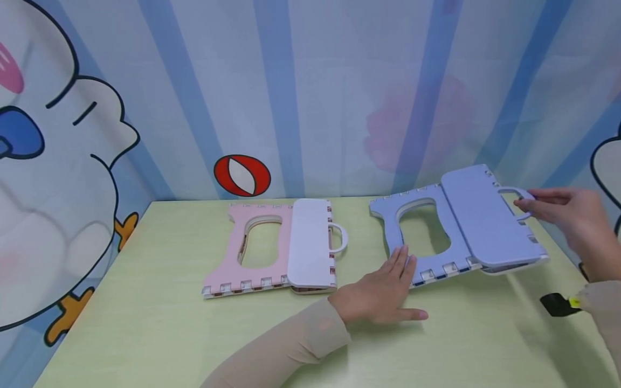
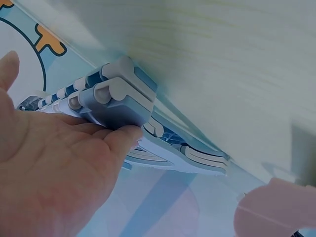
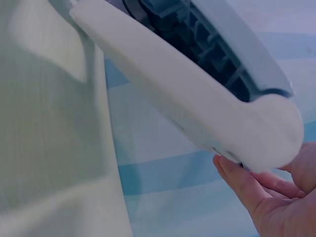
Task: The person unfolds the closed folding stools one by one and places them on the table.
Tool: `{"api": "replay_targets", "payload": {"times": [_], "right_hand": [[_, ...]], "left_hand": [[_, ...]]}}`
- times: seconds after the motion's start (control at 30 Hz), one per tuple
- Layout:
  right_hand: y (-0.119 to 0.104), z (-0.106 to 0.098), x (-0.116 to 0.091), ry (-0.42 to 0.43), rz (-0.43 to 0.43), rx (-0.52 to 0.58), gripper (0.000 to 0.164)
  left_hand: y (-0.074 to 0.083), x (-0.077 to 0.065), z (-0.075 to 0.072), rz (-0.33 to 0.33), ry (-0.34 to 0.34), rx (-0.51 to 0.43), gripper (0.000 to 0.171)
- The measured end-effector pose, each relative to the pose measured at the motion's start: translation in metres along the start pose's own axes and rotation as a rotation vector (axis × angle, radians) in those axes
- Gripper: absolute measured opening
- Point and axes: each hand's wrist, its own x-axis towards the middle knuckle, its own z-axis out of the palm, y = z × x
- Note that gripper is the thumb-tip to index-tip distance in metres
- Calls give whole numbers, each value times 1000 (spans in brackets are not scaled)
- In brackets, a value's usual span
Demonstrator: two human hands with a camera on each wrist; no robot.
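Note:
A blue folding stool (image 1: 502,221), folded flat, is at the right of the head view, tilted with its seat end raised off the table. My right hand (image 1: 577,218) pinches the stool's loop handle (image 1: 520,191) between thumb and fingers. The left hand (image 1: 378,296) touches the near leg end of that stool with straight fingers, thumb spread away. In the left wrist view, the fingers partly disappear behind the stool's leg end (image 2: 118,106). The right wrist view shows the raised stool edge (image 3: 187,94) above the fingers. To the left lies a folded pink stool (image 1: 264,276) with a white seat.
Both stools are on a pale green table (image 1: 145,323), whose back edge meets a striped blue curtain (image 1: 320,108) with cartoon prints. A black tab (image 1: 553,305) hangs by the right sleeve.

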Motion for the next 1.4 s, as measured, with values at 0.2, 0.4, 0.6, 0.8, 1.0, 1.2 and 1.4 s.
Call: {"api": "replay_targets", "payload": {"times": [0.2, 0.4, 0.6, 0.8, 1.0, 1.2, 1.4], "right_hand": [[-13, -3, -6, 29, -23, 8, 59], [-27, -6, -10, 44, -16, 11, 61], [-41, -9, -13, 42, -12, 63, 63], [-51, -11, -15, 41, -32, 137, 57], [-63, -12, -18, 48, -53, 230, 46], [-74, -9, -22, 79, -73, 289, 43], [-83, -8, -25, 92, -88, 339, 36]], "left_hand": [[-2, -3, 0, 3, -5, -82, 102], [-4, -4, 0, 12, -12, -166, 101], [-7, -6, 1, 22, 2, -234, 101], [-9, -9, 0, 41, 13, -283, 101], [-10, -12, -2, 58, 29, -317, 100], [-12, -12, -2, 80, 41, -343, 99], [-14, -11, -1, 100, 57, -381, 97]]}}
